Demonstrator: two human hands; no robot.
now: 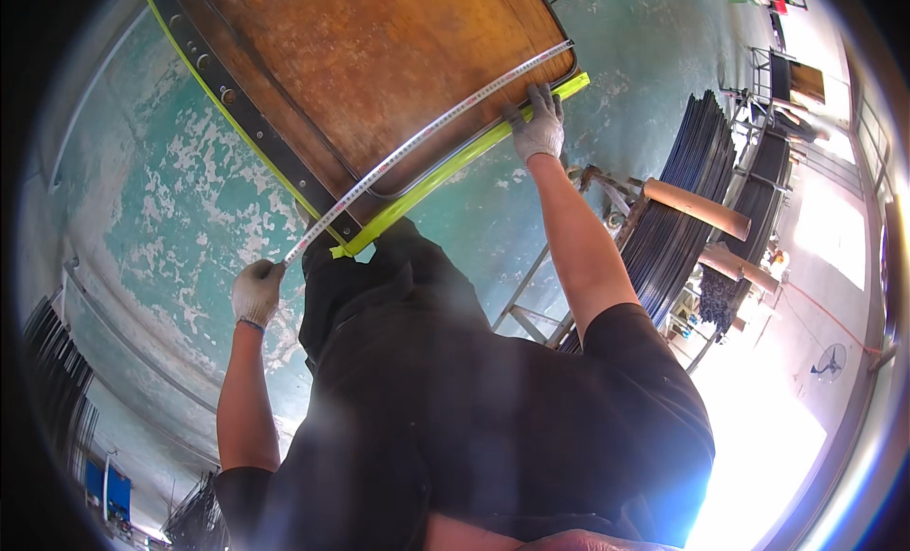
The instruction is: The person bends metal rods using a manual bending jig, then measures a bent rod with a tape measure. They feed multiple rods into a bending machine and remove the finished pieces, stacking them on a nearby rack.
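Head view looks down over a dark-shirted torso onto a large brown panel lying on a worn green floor. Take the panel as the landmark. It has a dark metal band with bolts along one long edge and a bright yellow-green frame strip along the edge nearest the person.

A measuring tape runs across the panel's near part, roughly alongside the yellow-green strip, from the panel's far right corner back to the corner nearest the person's body and a little beyond it.

The left hand, in a pale work glove, sits just off that near corner, over the floor. Its fingers are clenched around the tape's end, though whether they grip a tape case or only the blade cannot be told.

The right hand, also gloved, lies at the panel's right end. Its fingers are spread and pressed flat, pinning the tape down where the panel meets the strip; they are not curled around anything.

Right of the panel, well apart from it, a stack of dark metal rods rests on a rack, with two brown cylindrical posts beside it. Sunlight washes out the floor beyond the rack.
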